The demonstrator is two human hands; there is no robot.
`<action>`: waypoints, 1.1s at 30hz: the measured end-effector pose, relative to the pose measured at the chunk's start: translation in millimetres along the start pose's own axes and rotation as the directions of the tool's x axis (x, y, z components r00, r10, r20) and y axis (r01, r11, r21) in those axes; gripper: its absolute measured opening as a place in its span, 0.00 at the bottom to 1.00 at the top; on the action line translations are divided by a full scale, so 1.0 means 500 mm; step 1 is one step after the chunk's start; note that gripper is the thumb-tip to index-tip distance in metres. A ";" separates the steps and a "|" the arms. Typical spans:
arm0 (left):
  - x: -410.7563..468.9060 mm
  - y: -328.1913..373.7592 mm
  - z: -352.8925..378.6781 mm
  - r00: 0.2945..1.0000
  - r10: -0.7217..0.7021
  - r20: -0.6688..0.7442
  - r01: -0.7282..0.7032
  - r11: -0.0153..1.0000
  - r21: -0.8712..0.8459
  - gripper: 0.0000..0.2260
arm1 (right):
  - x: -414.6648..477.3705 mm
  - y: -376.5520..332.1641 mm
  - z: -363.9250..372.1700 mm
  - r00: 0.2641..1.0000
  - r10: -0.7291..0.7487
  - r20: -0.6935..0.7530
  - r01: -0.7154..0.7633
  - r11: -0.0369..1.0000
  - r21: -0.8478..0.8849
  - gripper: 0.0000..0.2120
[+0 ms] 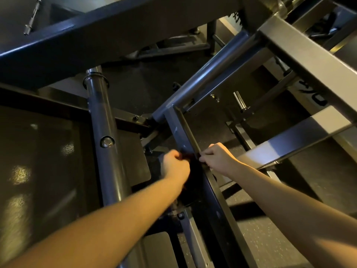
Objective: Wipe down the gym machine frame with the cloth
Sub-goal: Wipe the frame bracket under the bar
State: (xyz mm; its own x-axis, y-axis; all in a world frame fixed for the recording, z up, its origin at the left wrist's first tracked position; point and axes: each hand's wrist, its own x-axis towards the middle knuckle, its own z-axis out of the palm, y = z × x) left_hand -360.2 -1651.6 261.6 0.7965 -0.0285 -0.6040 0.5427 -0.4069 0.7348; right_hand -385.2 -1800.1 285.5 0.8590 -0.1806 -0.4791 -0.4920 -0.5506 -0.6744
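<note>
Fingers (207, 152) of the right hand (219, 159) are curled and pinch one end of a dark cloth (190, 159). The left hand (174, 164) is closed in a fist around the other end. The cloth is drawn across a slanted blue-grey bar (178, 130) of the gym machine frame, stretched between the two hands, with both bare forearms reaching in from below. Against the shadow under the bar, the cloth's full outline is hard to make out.

The wipe looks under way on this one bar, roughly at its middle. Pale streaks show on the bar above the hands, so that stretch probably needs a pass, though in this dim light it is impossible to tell cleaned metal from uncleaned. Much of the frame appears untouched at this moment:

- the round post (102, 117) to the left
- the heavy beam (96, 35) overhead
- the pale crossbar (301, 136) to the right
- the tube (212, 66) running up and away

A glossy dark panel (38, 151) sits at far left, and speckled floor (260, 246) lies beneath. No bucket, bottle, bin or other container is in view.
</note>
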 end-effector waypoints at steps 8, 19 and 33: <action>0.102 0.085 -0.028 0.984 0.054 -0.170 -0.085 0.979 -0.183 0.05 | 0.018 0.018 0.006 0.995 -0.088 -0.039 0.085 0.993 -0.080 0.10; 0.145 0.106 -0.050 0.988 0.064 -0.139 -0.083 0.987 -0.135 0.05 | 0.010 0.012 0.004 0.996 -0.088 -0.008 0.086 0.991 -0.100 0.09; 0.106 0.042 -0.022 0.988 0.133 -0.082 -0.137 0.989 -0.051 0.04 | 0.010 0.014 0.011 0.991 -0.130 -0.015 0.125 0.972 -0.197 0.06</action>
State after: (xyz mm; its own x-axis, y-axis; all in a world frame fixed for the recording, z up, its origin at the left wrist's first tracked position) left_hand -303.7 -1651.8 248.4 0.8806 -0.0075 -0.4738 0.4411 -0.3523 0.8254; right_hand -385.3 -1800.5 275.3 0.9177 -0.1193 -0.3790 -0.3433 -0.7184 -0.6050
